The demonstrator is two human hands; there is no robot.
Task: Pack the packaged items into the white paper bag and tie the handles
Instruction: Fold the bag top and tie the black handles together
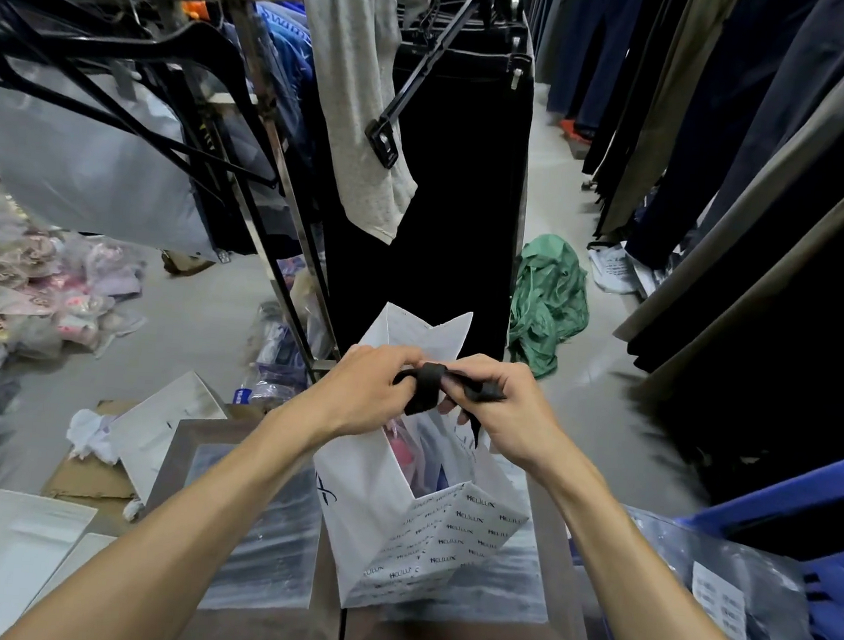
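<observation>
A white paper bag point(384, 519) with small printed lettering stands upright on a grey surface in front of me. Inside its open top I see pink and blue packaged items point(407, 452). Both hands are above the bag's mouth, pinching its black ribbon handles point(427, 386). My left hand point(369, 391) has a loop of black ribbon wrapped over its fingers. My right hand point(499, 406) grips the other black ribbon end, which points to the right and hangs down.
Another white paper bag point(159, 430) lies flat at the left, with white boxes point(2, 554) nearer me. Piles of packaged clothes point(24, 278) cover the floor at left. A clothes rack point(452, 170) stands ahead, hanging trousers point(750, 169) at right, a blue crate point(821, 548) lower right.
</observation>
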